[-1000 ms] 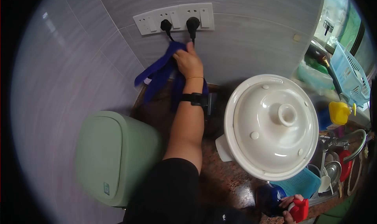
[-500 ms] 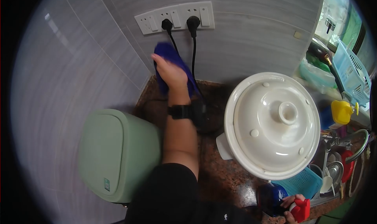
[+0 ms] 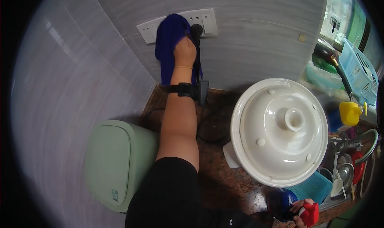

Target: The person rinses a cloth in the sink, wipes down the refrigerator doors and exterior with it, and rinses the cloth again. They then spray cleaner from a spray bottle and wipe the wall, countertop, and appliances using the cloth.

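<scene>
My left hand (image 3: 185, 53) is raised to the grey tiled wall, gripping a dark blue cloth (image 3: 170, 40). The cloth hangs over the middle of the white socket panel (image 3: 146, 31) and hides part of it. A black plug (image 3: 196, 29) sits in the panel just right of the hand, its cord running down beside the wrist. At the lower right, my right hand (image 3: 298, 207) is wrapped round a blue spray bottle (image 3: 282, 204) near its red spray head (image 3: 310, 215). Some of its fingers are hidden.
A large white lidded ceramic pot (image 3: 264, 160) stands on the brown stone counter (image 3: 216, 176). To the left is a green bin (image 3: 108, 160). Farther right are a light blue basket (image 3: 356, 68), a yellow-topped bottle (image 3: 349, 113), a faucet (image 3: 370, 148) and several dishes.
My left hand has moved up the wall with the cloth, from below the sockets onto the panel, covering one plug. My right hand still holds the spray bottle.
</scene>
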A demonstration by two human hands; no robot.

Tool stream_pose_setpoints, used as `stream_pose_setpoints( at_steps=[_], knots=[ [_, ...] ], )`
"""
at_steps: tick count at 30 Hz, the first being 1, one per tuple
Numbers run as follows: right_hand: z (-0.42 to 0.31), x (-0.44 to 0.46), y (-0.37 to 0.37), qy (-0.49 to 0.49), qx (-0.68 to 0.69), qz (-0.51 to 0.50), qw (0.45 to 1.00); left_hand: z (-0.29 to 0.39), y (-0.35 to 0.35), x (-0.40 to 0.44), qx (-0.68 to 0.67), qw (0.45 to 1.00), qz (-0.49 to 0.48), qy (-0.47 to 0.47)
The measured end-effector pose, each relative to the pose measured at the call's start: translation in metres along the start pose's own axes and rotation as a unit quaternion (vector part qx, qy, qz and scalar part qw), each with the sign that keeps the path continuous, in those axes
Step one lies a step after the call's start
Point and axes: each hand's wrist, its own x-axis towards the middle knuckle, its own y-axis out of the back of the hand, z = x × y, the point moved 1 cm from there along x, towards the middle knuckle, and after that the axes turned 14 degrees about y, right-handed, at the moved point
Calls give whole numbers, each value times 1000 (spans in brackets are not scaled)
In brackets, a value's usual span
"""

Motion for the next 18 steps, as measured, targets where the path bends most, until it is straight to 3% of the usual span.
stream_pose_setpoints(
  at_steps=[1,2,3,5,6,7,9,10,12,13,15,16,18],
  knots=[
    [1,0,2,5,-5,-19,1000,4,3,-3,24,994,75,-77],
    [3,0,3,12,-11,-36,999,7,5,-11,-47,979,119,-159],
    [3,-1,3,15,-13,-34,999,5,6,-19,-50,979,121,-159],
    [4,-5,4,7,-35,-17,999,-14,-6,-35,-12,995,34,-90],
    [5,-7,7,7,-37,-17,999,-21,-15,-41,-12,988,109,-108],
    [8,-8,11,9,-39,-28,999,-29,-19,-50,-14,988,110,-107],
    [18,-7,13,14,-41,-40,998,-42,-17,-71,51,999,0,-8],
    [26,-2,13,65,-35,-31,997,-27,-2,-72,46,999,5,-9],
    [30,1,14,110,-22,-23,993,3,29,-71,-149,984,66,77],
    [28,1,14,108,-26,-25,993,19,40,-63,-149,983,66,81],
    [26,2,12,107,-37,-24,993,42,48,-35,-93,988,-66,101],
    [27,2,12,108,-34,-24,993,42,39,-25,-91,989,-65,98],
    [31,0,15,112,-34,-14,993,36,12,-15,-107,992,54,30]
  ],
)
